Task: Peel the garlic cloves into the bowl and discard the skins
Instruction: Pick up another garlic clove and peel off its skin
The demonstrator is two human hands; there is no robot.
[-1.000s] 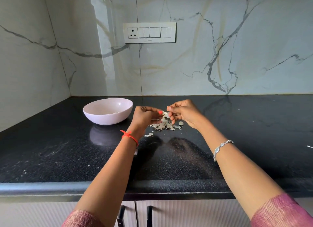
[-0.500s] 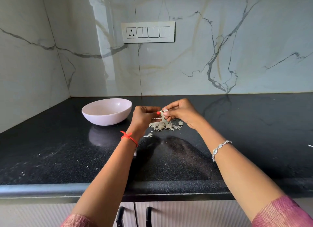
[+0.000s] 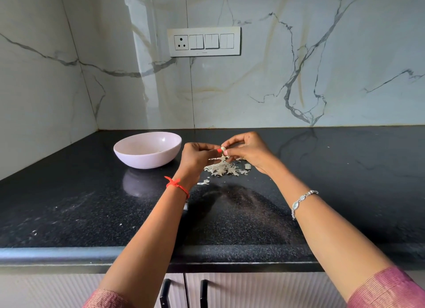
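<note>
Right of the bowl (image 3: 147,149), both hands, left (image 3: 195,157) and right (image 3: 249,150), pinch one clove (image 3: 223,149) above the skins (image 3: 224,168). Peeling looks well along; the skins are not yet discarded.

pink ribbed sleeves (image 3: 386,289) cover both arms near the elbow, a knotted red thread (image 3: 176,185) circles the left wrist, the left hand (image 3: 195,158) has a red-painted nail, and a silver beaded bracelet (image 3: 301,201) rings the right wrist.

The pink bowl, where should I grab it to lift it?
Probably the bowl by its right rim, nearest the left hand: it stands upright and open, so a thumb can hook over the edge against the rounded wall.
</note>
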